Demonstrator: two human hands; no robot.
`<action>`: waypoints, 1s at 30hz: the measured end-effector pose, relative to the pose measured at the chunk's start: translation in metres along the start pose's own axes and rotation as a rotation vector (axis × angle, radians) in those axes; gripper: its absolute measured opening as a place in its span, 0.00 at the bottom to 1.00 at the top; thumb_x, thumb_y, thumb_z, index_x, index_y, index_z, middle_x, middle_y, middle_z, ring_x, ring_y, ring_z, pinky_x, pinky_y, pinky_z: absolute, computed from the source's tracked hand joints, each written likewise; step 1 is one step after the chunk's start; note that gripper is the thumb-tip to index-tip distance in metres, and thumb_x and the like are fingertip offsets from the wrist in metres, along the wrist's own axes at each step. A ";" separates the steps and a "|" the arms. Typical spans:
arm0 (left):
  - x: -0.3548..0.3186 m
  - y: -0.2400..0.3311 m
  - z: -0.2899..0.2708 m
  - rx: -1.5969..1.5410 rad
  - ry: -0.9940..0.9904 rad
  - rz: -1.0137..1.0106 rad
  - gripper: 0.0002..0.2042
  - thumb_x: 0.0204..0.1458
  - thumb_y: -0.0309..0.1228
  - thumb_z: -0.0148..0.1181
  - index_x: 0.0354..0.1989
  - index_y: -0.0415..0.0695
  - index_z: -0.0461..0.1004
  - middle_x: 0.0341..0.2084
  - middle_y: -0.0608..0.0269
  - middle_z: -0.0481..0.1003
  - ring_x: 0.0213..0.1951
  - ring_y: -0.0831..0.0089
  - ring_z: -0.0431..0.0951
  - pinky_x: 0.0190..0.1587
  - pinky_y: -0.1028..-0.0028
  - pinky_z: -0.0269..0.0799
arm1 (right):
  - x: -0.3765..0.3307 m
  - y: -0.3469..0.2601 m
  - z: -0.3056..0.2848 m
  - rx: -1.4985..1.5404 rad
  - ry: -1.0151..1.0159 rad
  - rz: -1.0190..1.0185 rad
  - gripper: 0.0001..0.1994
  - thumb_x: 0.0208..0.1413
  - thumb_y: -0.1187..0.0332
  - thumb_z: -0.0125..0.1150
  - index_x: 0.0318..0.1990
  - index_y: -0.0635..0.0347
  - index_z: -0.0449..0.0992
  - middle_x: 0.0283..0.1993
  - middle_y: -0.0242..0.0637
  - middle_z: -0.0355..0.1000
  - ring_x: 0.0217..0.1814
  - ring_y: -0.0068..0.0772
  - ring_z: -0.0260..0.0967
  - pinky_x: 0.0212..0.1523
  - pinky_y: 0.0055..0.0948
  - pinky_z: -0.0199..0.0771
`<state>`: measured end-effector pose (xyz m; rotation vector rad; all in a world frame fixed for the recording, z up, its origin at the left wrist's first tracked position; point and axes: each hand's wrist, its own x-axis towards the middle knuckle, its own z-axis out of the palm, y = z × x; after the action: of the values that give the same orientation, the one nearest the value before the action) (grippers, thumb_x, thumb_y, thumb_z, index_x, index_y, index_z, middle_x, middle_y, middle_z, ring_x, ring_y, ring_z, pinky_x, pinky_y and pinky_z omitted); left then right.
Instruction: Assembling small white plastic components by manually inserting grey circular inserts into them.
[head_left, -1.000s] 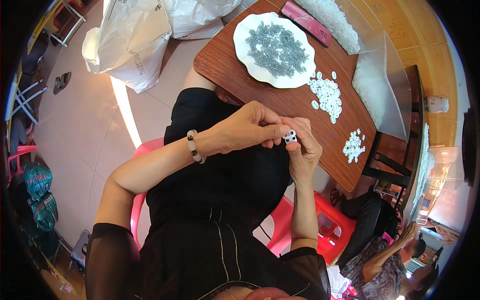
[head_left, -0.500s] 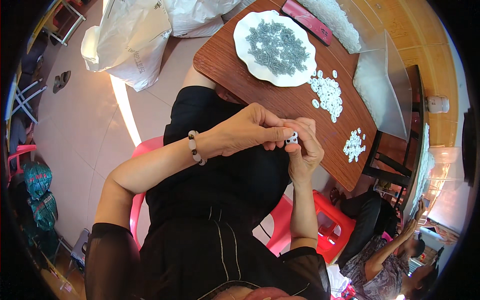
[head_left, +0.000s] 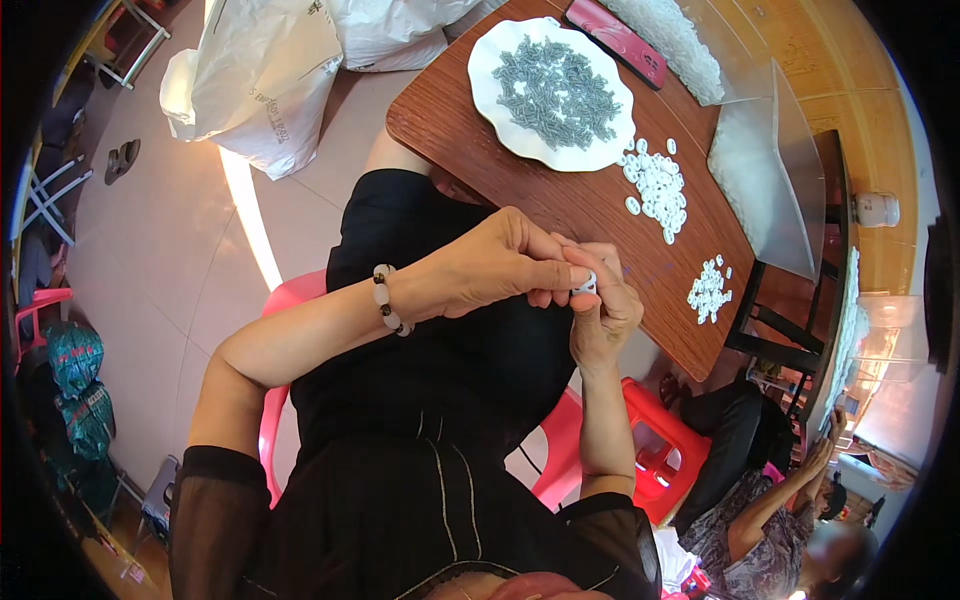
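Note:
Over my lap, beside the near table edge, both hands meet at one small white plastic piece (head_left: 585,285). My right hand (head_left: 608,320) is closed, pinching that piece between thumb and fingers. From the left, my left hand (head_left: 510,265) comes in with its fingers closed and its thumb tip against the piece; anything between those fingertips is hidden. A scalloped white plate (head_left: 490,112) stands on the brown table (head_left: 570,205), heaped with small grey spring-like pieces (head_left: 555,90). To its right lie a pile of white oval pieces (head_left: 658,190) and a smaller pile of tiny white parts (head_left: 709,292).
A pink-red case (head_left: 618,42) lies beyond the plate. Clear-walled bins of white pieces (head_left: 745,170) line the table's far right. Large white sacks (head_left: 265,95) stand on the floor at left. Another person (head_left: 765,530) sits at lower right, near a red stool (head_left: 660,450).
The white piece has turned slightly between my fingers; dark openings that showed on it are now less visible. My hands have barely shifted, and the other person's head and arms moved a little.

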<state>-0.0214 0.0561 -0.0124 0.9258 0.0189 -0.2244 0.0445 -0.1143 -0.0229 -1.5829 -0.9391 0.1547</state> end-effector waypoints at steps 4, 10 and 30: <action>-0.001 -0.001 0.001 -0.029 0.004 -0.029 0.10 0.53 0.33 0.65 0.26 0.37 0.81 0.22 0.64 0.75 0.24 0.82 0.71 0.28 0.83 0.65 | -0.001 0.002 0.000 0.006 0.005 -0.023 0.26 0.55 0.49 0.60 0.45 0.69 0.78 0.45 0.45 0.78 0.42 0.32 0.68 0.43 0.27 0.70; -0.002 -0.002 0.003 -0.132 0.016 -0.085 0.09 0.52 0.31 0.65 0.27 0.37 0.81 0.24 0.63 0.75 0.25 0.82 0.71 0.28 0.83 0.65 | -0.003 0.005 -0.001 0.034 0.014 -0.031 0.25 0.54 0.50 0.62 0.44 0.69 0.79 0.43 0.45 0.78 0.41 0.31 0.68 0.41 0.26 0.70; -0.004 0.005 0.011 -0.165 0.080 -0.184 0.09 0.52 0.30 0.65 0.26 0.36 0.82 0.20 0.63 0.75 0.24 0.82 0.71 0.28 0.82 0.65 | -0.010 0.002 0.010 -0.076 0.139 -0.098 0.23 0.57 0.52 0.60 0.41 0.70 0.79 0.34 0.41 0.76 0.38 0.30 0.69 0.38 0.25 0.70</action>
<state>-0.0253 0.0516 -0.0013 0.7681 0.1951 -0.3511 0.0332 -0.1123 -0.0314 -1.5923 -0.9200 -0.0596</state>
